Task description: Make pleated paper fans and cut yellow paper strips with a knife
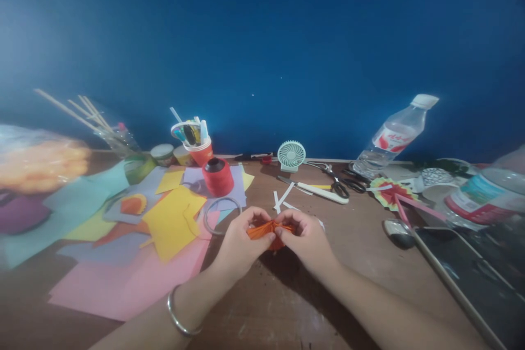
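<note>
Both my hands meet over the middle of the brown table [361, 246]. My left hand [240, 243] and my right hand [305, 240] pinch a pleated strip of orange paper [264, 228] between their fingertips, one hand at each end. A darker red piece shows under the orange pleats. A silver bangle [178, 317] sits on my left wrist. A red spool of thread [217, 176] stands just beyond my hands, and a wire ring [221, 216] lies beside my left hand.
Sheets of coloured paper [172, 221] cover the table's left side. A red cup of pens [199, 147], a small white fan [291, 155], scissors [336, 183], a water bottle [391, 136], a folded paper fan [389, 192] and a spoon [397, 232] stand around. Wooden sticks [82, 112] lean at back left.
</note>
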A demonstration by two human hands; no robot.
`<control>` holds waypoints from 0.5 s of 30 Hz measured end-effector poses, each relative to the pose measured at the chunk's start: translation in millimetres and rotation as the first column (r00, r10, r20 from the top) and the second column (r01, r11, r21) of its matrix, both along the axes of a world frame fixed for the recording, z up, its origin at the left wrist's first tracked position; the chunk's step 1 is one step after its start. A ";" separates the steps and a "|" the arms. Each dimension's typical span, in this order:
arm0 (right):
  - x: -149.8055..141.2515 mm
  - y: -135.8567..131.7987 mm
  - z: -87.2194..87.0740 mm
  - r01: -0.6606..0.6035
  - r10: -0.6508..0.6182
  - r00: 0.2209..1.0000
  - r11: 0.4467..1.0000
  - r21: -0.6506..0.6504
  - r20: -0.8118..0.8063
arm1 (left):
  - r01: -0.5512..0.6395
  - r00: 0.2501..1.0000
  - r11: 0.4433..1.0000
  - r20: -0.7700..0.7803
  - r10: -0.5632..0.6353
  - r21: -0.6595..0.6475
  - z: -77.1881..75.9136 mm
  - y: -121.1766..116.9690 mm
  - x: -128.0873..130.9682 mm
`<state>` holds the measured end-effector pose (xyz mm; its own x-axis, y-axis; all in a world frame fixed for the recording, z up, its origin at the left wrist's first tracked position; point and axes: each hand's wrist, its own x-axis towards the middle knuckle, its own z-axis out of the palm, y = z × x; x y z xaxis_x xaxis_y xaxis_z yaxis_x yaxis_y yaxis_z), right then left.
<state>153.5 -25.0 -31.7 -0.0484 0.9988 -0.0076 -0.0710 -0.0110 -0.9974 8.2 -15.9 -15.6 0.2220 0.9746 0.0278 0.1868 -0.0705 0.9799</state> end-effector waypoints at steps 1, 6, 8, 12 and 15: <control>0.1 -0.1 -0.2 0.001 -0.001 1.000 1.000 0.000 0.002 | -0.002 1.000 1.000 0.003 0.002 -0.005 -0.2 0.0 0.1; 1.7 0.8 0.4 0.043 -0.043 0.999 0.999 -0.005 -0.010 | 0.011 0.996 0.999 0.089 -0.008 -0.035 -4.5 2.5 -0.9; 2.2 1.3 1.1 0.072 -0.072 0.997 0.997 -0.004 -0.020 | -0.005 0.994 0.999 0.112 0.008 -0.032 -7.6 4.1 -1.8; 1.5 1.9 0.7 0.059 -0.059 0.997 0.998 -0.014 -0.040 | -0.013 0.992 1.000 0.129 0.017 -0.026 -12.4 6.0 -2.6; 0.7 2.6 -0.9 0.038 -0.039 0.998 0.999 -0.028 -0.051 | 0.005 0.990 0.999 0.139 0.001 -0.044 -12.3 5.5 -2.1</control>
<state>154.2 -22.4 -32.6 -0.0112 0.9994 -0.0328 -0.1233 -0.0339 -0.9918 6.0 -10.4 -28.0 0.2208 0.9752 0.0153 0.0482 -0.0266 0.9985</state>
